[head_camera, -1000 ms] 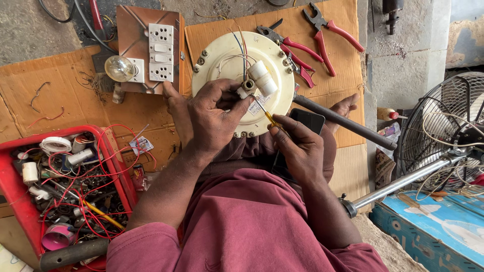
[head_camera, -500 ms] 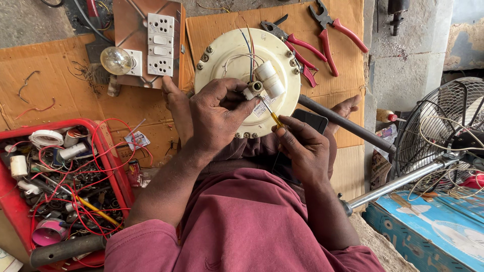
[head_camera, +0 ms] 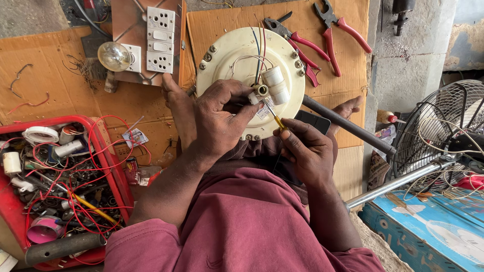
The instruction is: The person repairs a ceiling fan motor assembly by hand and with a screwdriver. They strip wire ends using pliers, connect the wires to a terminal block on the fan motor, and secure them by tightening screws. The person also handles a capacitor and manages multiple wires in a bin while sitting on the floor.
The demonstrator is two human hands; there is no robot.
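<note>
Sat at far left: red plastic tray (head_camera: 113,166), tangled with wires. Gripped the small brass hub (head_camera: 261,90) between left hand (head_camera: 217,118) fingers, presumably steadying it at the centre of the round cream fan motor housing (head_camera: 222,55). Pinched a yellow-handled screwdriver (head_camera: 275,118) in right hand (head_camera: 305,151), tip at hub. Lay beyond, on cardboard: red-handled pliers (head_camera: 333,30).

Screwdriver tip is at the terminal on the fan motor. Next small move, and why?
Probably seat the screwdriver tip squarely in the small brass terminal and turn. The right hand holds it angled just below, and the left hand already steadies the round cream motor.
</note>
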